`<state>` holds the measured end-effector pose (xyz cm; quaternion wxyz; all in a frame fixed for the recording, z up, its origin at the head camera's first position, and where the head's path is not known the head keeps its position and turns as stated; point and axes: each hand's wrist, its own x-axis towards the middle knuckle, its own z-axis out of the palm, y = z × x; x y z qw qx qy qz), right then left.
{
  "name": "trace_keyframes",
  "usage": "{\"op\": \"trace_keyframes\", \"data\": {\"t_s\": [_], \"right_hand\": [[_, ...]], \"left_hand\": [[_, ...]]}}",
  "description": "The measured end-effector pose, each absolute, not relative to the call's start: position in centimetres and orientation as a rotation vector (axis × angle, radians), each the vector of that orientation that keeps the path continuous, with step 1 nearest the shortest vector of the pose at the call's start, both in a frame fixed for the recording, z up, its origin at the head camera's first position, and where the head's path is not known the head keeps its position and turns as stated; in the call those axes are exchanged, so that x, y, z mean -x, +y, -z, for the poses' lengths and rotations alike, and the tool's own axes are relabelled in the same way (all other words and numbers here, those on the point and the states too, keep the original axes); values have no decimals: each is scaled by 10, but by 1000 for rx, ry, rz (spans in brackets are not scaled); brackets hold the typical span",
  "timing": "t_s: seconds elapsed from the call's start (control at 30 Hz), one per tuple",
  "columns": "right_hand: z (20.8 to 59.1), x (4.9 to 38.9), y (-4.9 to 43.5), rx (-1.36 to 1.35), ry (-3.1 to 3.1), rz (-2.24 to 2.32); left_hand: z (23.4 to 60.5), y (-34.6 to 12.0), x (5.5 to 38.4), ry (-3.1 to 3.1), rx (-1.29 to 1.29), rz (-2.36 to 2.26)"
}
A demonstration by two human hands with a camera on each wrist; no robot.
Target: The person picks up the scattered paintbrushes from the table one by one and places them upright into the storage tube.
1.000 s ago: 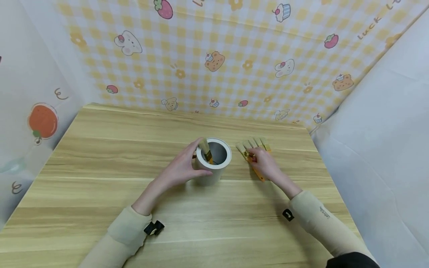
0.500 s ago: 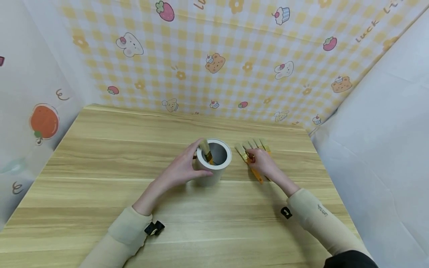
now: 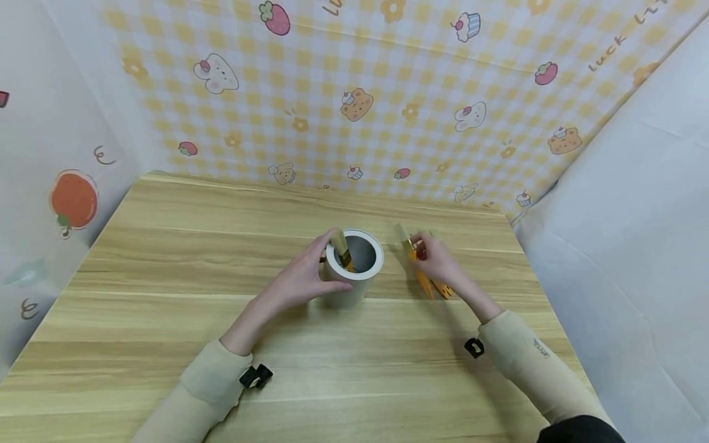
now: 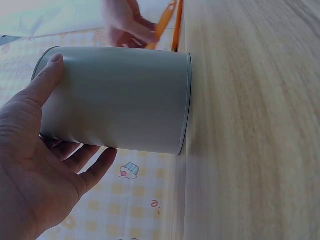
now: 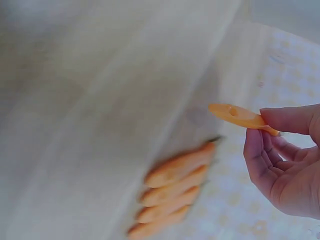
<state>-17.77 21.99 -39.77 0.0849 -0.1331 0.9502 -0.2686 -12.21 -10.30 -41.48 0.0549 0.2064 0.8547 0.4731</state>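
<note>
Four paintbrushes (image 5: 172,170) lie side by side on the worktop (image 3: 354,369), orange handle ends toward the person, blurred in the right wrist view. From the head camera the right hand (image 3: 440,258) stands in the way of them, so only handle ends and a little bristle show past it. That hand pinches another brush, the held brush (image 5: 237,116), between thumb and fingers, its bristles pointing away from the person and its handle apart from the four.

To the left of these stands a grey can (image 3: 346,289), upright and open at the top, with a pale rim. The left hand (image 3: 301,275) is clamped round its side, thumb on the near wall and fingers toward the far side, covering part of the left rim. Inside, a brush in the can (image 3: 339,241) leans on that same rim, bristles up, close by the fingertips; the can's wall hides its lower end.

Behind the worktop hangs a yellow-checked cloth (image 3: 255,104) printed with bears, strawberries and cupcakes. A white cloth (image 3: 620,234) borders the right side, and a printed white sheet (image 3: 33,135) with a red fruit borders the left. Beige sleeves (image 3: 205,394) cover both forearms, with a small black fitting (image 3: 256,376) at each cuff.
</note>
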Motion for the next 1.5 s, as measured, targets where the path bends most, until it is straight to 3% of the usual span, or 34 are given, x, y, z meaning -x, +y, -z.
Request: {"op": "trace_keyframes", "data": {"t_s": [0.5, 0.83, 1.1, 1.5], "right_hand": [[323, 174, 193, 466, 2953, 1340], [295, 158, 157, 598, 2830, 1789], [297, 152, 136, 707, 2775, 1796], [322, 147, 124, 835, 2925, 1435]], "left_hand": [[413, -107, 121, 2594, -626, -1443], [413, -107, 122, 2596, -638, -1445], [415, -106, 123, 2597, -646, -1439], [415, -105, 123, 2597, -661, -1434]]}}
